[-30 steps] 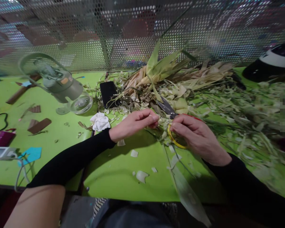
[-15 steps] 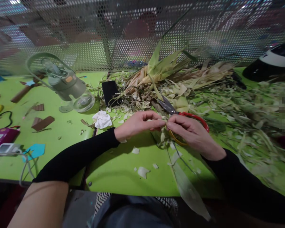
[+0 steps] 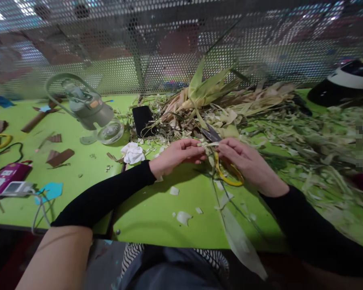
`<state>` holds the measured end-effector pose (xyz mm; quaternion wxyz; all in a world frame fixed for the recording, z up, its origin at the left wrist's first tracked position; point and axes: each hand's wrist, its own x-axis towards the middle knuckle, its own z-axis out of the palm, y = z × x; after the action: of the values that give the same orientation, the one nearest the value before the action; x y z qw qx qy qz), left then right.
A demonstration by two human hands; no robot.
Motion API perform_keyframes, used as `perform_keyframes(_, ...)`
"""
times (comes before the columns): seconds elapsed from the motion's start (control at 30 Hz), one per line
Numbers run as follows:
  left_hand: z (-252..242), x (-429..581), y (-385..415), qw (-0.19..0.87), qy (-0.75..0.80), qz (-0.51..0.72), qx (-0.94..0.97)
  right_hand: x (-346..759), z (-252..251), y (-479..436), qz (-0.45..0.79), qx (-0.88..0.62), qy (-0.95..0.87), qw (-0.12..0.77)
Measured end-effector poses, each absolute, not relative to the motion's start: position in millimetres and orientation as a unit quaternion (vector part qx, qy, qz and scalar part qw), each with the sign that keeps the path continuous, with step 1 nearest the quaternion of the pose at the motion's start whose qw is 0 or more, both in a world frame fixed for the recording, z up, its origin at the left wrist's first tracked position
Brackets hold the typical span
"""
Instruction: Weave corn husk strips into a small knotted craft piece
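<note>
Between the fingertips of both hands a pale, narrow strip of corn husk runs crosswise, looking knotted or twisted in the middle. My left hand pinches its left end. With thumb and forefinger my right hand grips the right end. Below the strip hangs more husk, and a long, wide husk leaf trails over the table's front edge. Scissors lie under and behind my right hand, their dark blades pointing away to the left; the yellow inside of a handle loop shows.
Behind my hands a heap of corn husks spreads to the right. A black phone, a drink bottle and crumpled white paper lie to the left. A perforated metal screen stands at the back.
My hands have moved slightly apart and away from me, so the pale husk strip now shows between them. My right hand now covers the scissors' red handle.
</note>
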<state>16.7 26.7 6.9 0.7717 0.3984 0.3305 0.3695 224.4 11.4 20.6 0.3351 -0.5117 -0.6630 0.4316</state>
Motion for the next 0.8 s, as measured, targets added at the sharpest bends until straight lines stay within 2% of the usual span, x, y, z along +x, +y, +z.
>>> perform_keyframes(0.1,9,14,32,0.769,0.332,0.398,0.375,227,27,12,0.33,-0.528,-0.725,0.294)
perform_keyframes(0.23,10,15,32,0.772,0.318,0.411,0.367,223,25,9,0.304,-0.52,-0.745,0.285)
perform_keyframes(0.33,10,17,30,0.756,0.325,0.429,0.372,217,21,8,0.313,-0.508,-0.746,0.295)
perform_keyframes(0.47,13,19,28,0.751,0.335,0.445,0.355,209,17,6,0.32,-0.508,-0.715,0.358)
perform_keyframes(0.63,10,24,23,0.785,0.296,0.429,0.335,202,11,5,0.42,-0.506,-0.603,0.452)
perform_keyframes(0.8,-2,32,21,0.759,0.302,0.467,0.34,200,5,3,0.45,-0.492,-0.615,0.422)
